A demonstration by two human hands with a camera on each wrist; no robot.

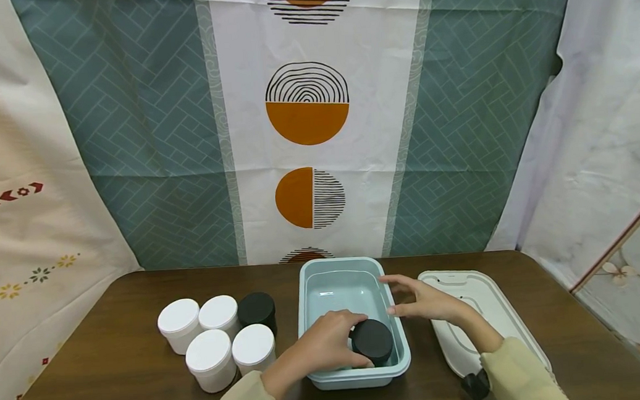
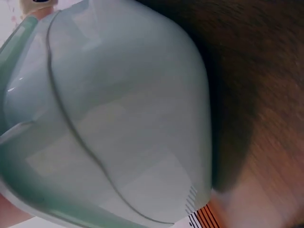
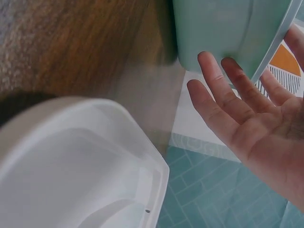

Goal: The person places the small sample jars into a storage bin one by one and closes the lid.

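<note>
The left hand has its fingers curled around a black jar, low in the blue tub at 5 o'clock. The right hand, fingers straight, touches the tub's 3 o'clock rim, likely to steady it. White jars wait at 9 o'clock on the tabletop.

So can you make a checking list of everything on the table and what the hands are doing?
Surface: brown wooden table, partly covered by things.
Job's things: black jar inside the blue tub, near its front right corner.
Clutter: four white jars and another black one left of the tub; white lid lying to its right.
Hands: left hand grips the black jar in the tub; right hand open, fingers at the tub's right rim.
Cables: nothing seen.
Surroundings: patterned cloth hanging behind.
</note>
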